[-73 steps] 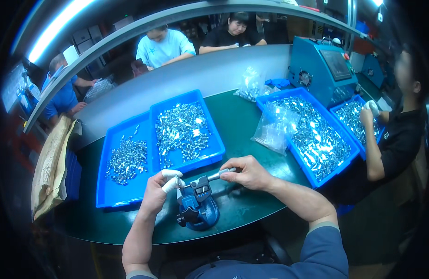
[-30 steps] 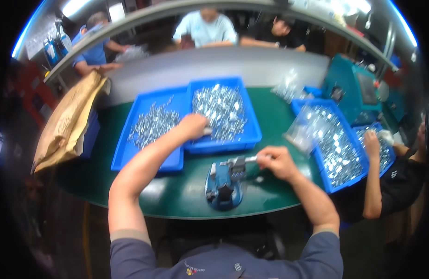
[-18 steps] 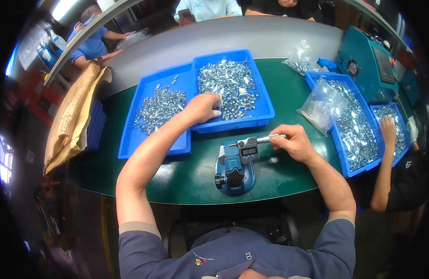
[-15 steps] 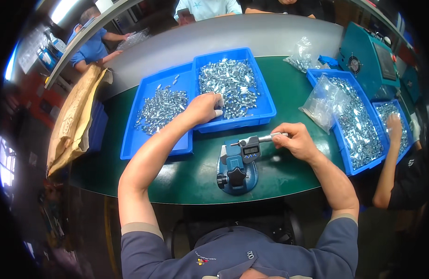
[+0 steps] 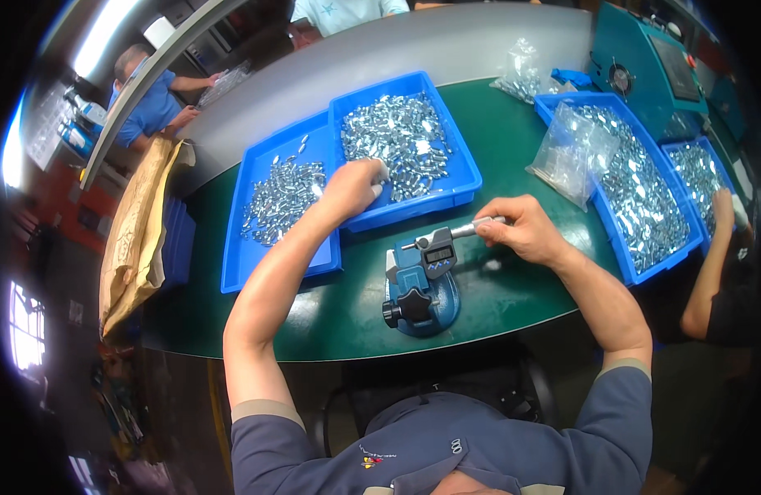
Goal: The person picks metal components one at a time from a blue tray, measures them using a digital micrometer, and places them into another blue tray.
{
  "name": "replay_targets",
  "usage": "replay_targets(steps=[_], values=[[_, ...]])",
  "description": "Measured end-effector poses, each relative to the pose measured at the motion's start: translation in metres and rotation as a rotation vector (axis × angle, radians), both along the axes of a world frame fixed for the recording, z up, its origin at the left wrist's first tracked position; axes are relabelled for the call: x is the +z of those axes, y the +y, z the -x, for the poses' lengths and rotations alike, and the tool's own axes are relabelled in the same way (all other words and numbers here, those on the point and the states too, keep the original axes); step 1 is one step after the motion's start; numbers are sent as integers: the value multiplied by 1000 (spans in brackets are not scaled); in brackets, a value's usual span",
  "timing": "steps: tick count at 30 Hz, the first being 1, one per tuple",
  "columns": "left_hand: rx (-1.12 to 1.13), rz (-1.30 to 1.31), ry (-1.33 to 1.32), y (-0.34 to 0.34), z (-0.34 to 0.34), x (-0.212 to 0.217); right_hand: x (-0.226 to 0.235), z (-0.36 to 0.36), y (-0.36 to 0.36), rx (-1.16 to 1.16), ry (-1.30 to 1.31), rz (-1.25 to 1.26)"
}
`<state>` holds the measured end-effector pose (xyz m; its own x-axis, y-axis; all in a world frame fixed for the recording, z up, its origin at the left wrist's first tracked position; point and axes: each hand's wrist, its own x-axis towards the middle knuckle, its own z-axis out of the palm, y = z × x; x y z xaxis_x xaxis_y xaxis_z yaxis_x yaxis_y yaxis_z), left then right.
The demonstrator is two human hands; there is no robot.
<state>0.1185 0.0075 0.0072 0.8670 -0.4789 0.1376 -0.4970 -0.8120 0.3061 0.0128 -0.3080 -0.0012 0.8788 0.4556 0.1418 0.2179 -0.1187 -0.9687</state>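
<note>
My left hand [image 5: 353, 190] reaches over the near left corner of a blue tray [image 5: 459, 195] heaped with small shiny metal cylindrical parts [image 5: 394, 136]. Its fingers curl together, with white coverings on the fingertips; whatever they hold is hidden. My right hand [image 5: 525, 229] pinches the silver thimble of a digital micrometer [image 5: 438, 252] between thumb and fingers. The micrometer is clamped in a blue stand [image 5: 426, 305] with a black star knob, near the bench's front edge. No part shows clearly between its jaws.
A second blue tray [image 5: 242, 247] with a smaller pile adjoins on the left. To the right are a clear bag [image 5: 566, 157], a long tray of parts [image 5: 615, 247] and a teal machine [image 5: 644, 70]. A co-worker's hand [image 5: 723, 210] is over a smaller tray. Brown sacking [image 5: 133, 239] stands left.
The whole view has tilted and shifted slightly. My left hand stays at the tray corner, and my right hand keeps its pinch on the micrometer. The co-worker's hand has moved toward the tray's near end.
</note>
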Motion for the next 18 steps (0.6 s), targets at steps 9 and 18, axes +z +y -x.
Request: replay_targets(steps=[9, 18], values=[[113, 927, 441, -7, 110, 29, 1, -2, -3, 14, -5, -14], [96, 1141, 587, -9, 129, 1, -2, -1, 0, -11, -26, 24]])
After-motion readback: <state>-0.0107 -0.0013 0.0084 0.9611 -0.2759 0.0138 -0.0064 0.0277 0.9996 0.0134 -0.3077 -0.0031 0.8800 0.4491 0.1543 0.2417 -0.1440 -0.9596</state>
